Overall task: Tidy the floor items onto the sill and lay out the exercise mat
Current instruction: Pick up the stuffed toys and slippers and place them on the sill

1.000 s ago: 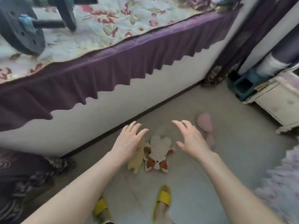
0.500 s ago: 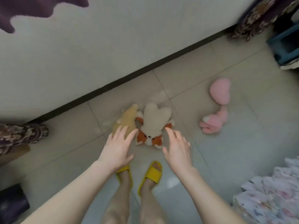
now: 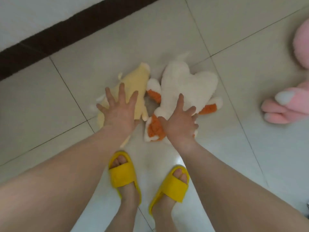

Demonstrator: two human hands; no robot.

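Two soft toys lie side by side on the tiled floor. My left hand (image 3: 119, 108) is spread, fingers apart, over the near end of the pale yellow plush (image 3: 133, 81). My right hand (image 3: 179, 122) reaches onto the white and orange plush (image 3: 185, 81), fingers spread on its lower body, not closed around it. A pink plush (image 3: 291, 104) lies apart at the right edge, partly cut off. No sill and no exercise mat show in this view.
My feet in yellow slippers (image 3: 122, 171) stand just behind the toys. A dark skirting board (image 3: 55, 32) runs along the white wall at the top left. Grey floor tiles (image 3: 250, 39) surround the toys.
I have bent down; the view dropped from the bed and wall to the floor. Both hands went from hovering above the toys to resting on them.
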